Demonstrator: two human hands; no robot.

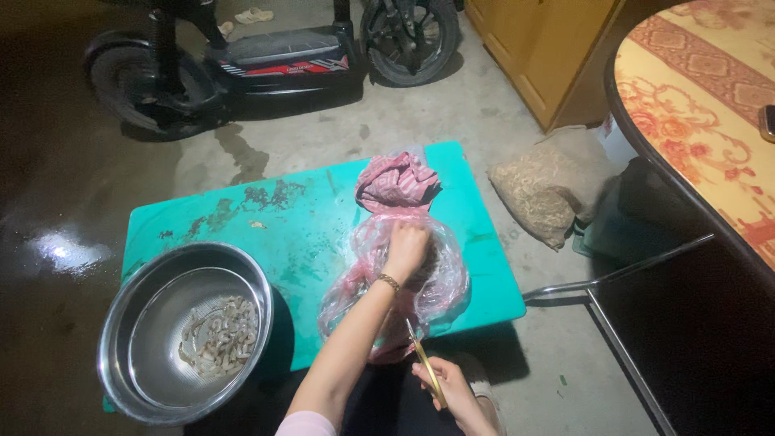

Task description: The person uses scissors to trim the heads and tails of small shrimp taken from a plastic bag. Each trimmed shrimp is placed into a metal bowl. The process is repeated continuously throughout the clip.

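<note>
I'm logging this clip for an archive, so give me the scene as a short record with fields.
Left hand: reaching into a pink plastic bag
Right hand: holding scissors
Surface: low teal table
Bowl: steel bowl at the table's left end, pale small pieces inside
Behind: scooter on a wet concrete floor
Right side: sack; patterned table

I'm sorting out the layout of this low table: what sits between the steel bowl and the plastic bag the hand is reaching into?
In the head view, only bare teal tabletop with dark stains separates the steel bowl from the plastic bag that the left hand reaches into.
</note>
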